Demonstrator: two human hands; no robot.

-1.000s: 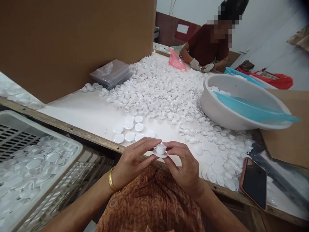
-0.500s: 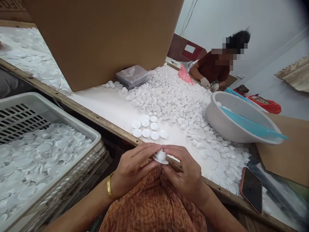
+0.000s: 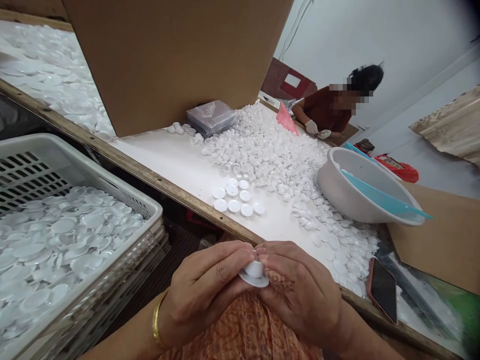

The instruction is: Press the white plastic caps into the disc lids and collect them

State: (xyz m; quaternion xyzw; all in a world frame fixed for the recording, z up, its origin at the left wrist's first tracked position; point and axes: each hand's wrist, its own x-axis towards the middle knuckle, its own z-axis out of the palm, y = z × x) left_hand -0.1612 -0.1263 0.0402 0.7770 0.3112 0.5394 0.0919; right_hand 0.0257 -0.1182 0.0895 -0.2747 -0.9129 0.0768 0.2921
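Both the left hand point(image 3: 204, 292) and right hand point(image 3: 303, 295) pinch a small white plastic cap-and-disc piece point(image 3: 255, 273); fingers should press evenly, keeping the cap centred on its disc.

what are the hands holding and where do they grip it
Both hands, left and right, pinch one small white plastic cap between their fingertips, gripping its raised top and the flat rim from either side.

a small assembly workshop: a long white worktable point(image 3: 176, 165) heaped with loose small white plastic caps point(image 3: 270, 155), a grey slotted plastic crate point(image 3: 123, 200) of white discs, and a gloved co-worker point(image 3: 326, 107) sorting at the far end.
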